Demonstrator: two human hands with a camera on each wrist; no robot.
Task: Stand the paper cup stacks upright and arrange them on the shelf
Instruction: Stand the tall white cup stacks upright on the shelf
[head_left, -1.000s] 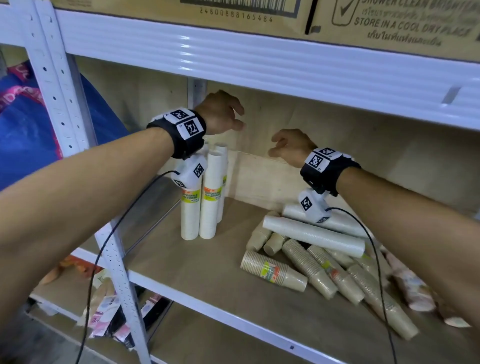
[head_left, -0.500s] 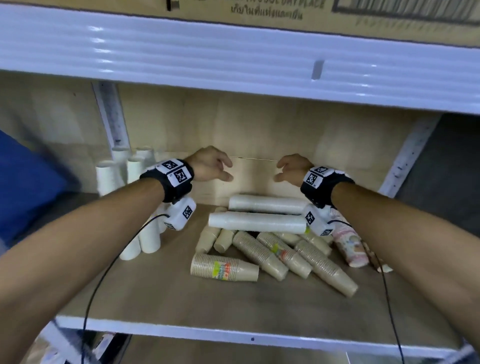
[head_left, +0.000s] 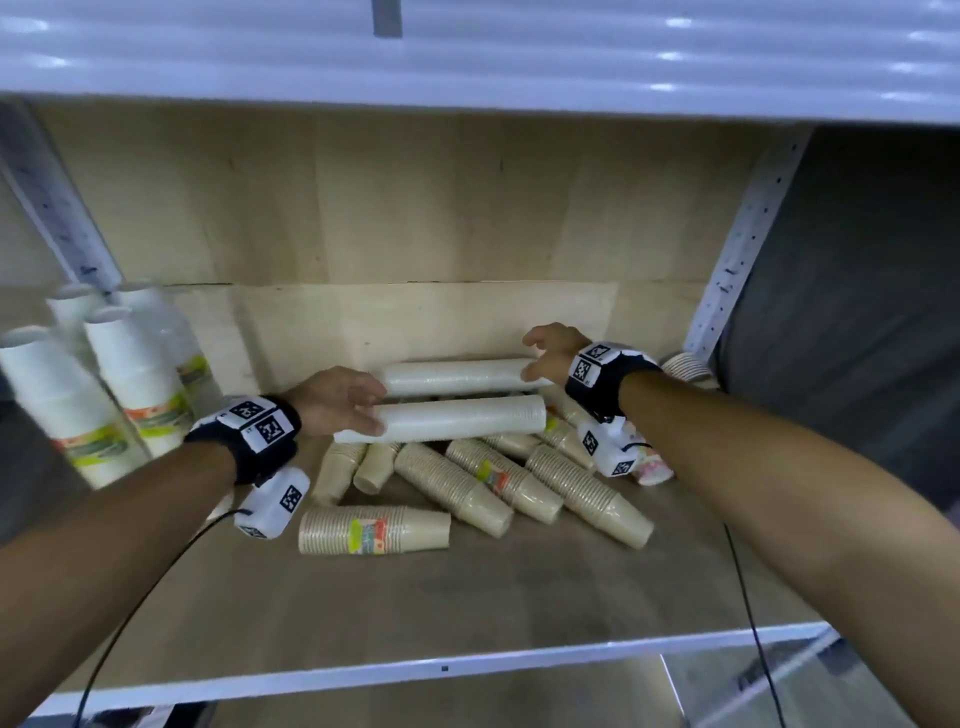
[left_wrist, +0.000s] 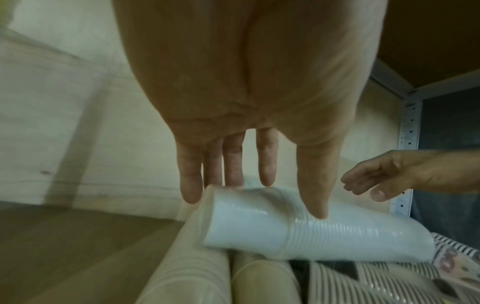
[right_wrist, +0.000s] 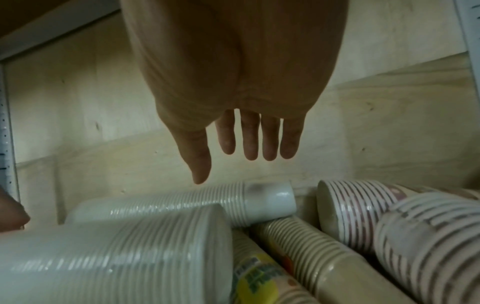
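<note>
Head view: white cup stack (head_left: 441, 420) lies crosswise — both hands (head_left: 337, 400) spread, holding nothing.

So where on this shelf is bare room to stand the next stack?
Bare board runs along the front edge, before the lying brown stacks, and between these and the upright white stacks at left. The right half is crowded: white sleeves lie across the brown pile, to the corner post.

Glossy film-wrapped white cup stacks (head_left: 441, 419) on matt pale wood shelf board (head_left: 363, 597)
</note>
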